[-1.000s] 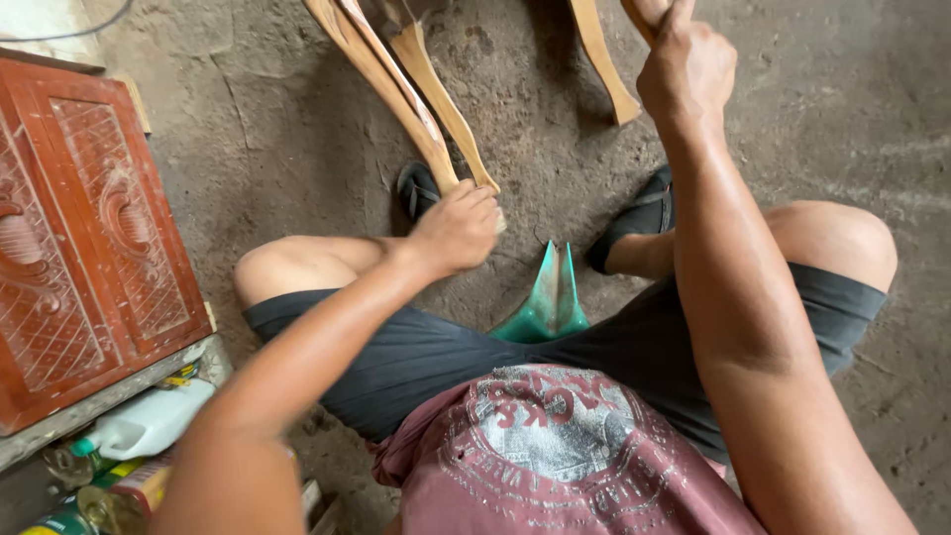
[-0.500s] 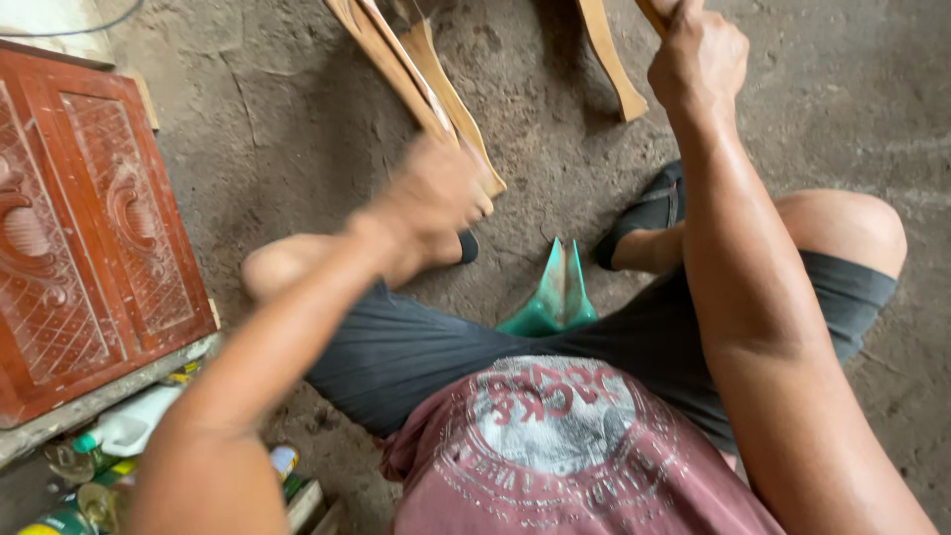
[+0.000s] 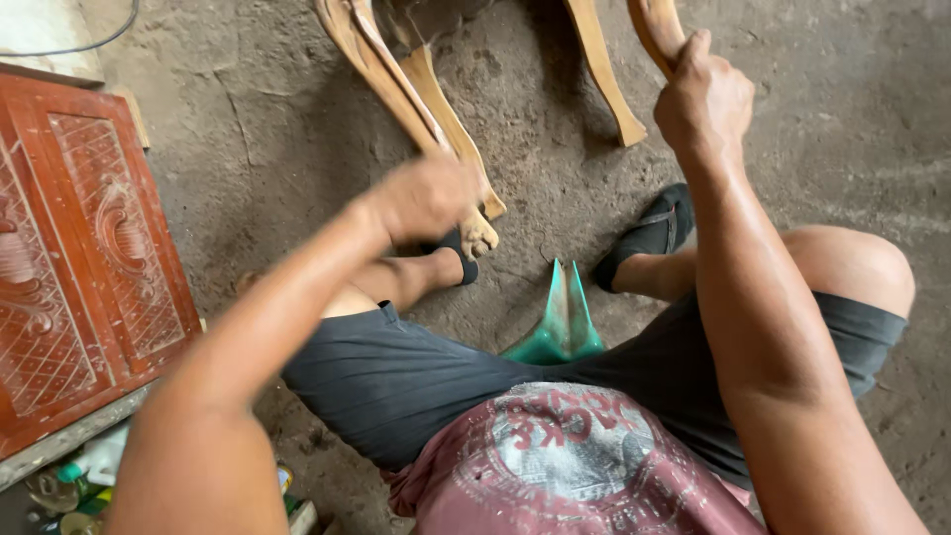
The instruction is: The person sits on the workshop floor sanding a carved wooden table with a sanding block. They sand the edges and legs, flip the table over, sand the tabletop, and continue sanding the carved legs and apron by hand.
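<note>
From the head camera I look straight down at the person's lap, and both arms reach forward over a rough, dusty concrete floor (image 3: 842, 149). The right hand (image 3: 705, 101) is closed in a firm fist round a curved wooden leg (image 3: 656, 28) near the top edge of the picture; the thumb lies up along the wood and the fingers wrap it. The left hand (image 3: 426, 196) is blurred, so I cannot tell whether it is closed or loose. It sits against the lower part of a second carved wooden leg (image 3: 396, 79), which slants from the top of the picture down to the floor; the pale, worn foot of that leg (image 3: 478, 236) shows just beside the hand. A third leg (image 3: 599, 69) stands between the two, touching the ground with its squared end, apart from both hands.

The person sits low with knees spread, wearing dark shorts (image 3: 416, 376) and a faded red printed shirt (image 3: 565, 466) (I leave the print unread). Both feet are in black slip-on shoes: one (image 3: 649, 233) beneath the right forearm, the other (image 3: 458, 260) just under the left hand. A green plastic piece (image 3: 563, 322) pokes up between the thighs. To the left stands a reddish carved wooden panel (image 3: 79, 258), with bottles and clutter (image 3: 69, 481) under its lower edge.
</note>
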